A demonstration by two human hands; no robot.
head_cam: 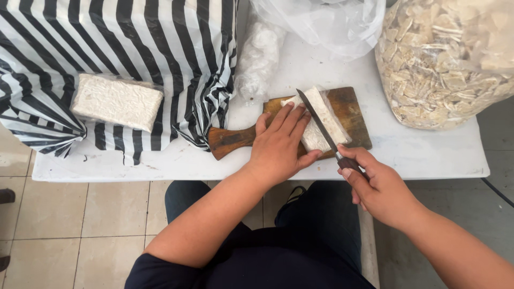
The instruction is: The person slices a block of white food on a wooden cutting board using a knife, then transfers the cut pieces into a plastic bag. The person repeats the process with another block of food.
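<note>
White table [428, 152], wooden cutting board [350, 109] at centre: left hand [278, 147], fingers flat, pins white block [321, 120]; right hand [377, 187] at 4 o'clock grips knife [321, 126].

I count, out from my hands: 2 tempeh blocks [318, 120] [116, 101] | 1 knife [321, 128] | 1 wooden cutting board [350, 107] | 1 striped bag [134, 48] | 1 bag of chips [444, 59]

A small food-preparation spot, home or cottage scale rather than a fitted kitchen; a plain white worktop [428, 155] stands on a pale tiled floor [80, 214]; a wooden cutting board [348, 107] lies on it; a large clear bag of cut pale chips [444, 59] and a black-and-white striped plastic bag [134, 43] bearing a white wrapped block [116, 101] suggest batch work.
</note>
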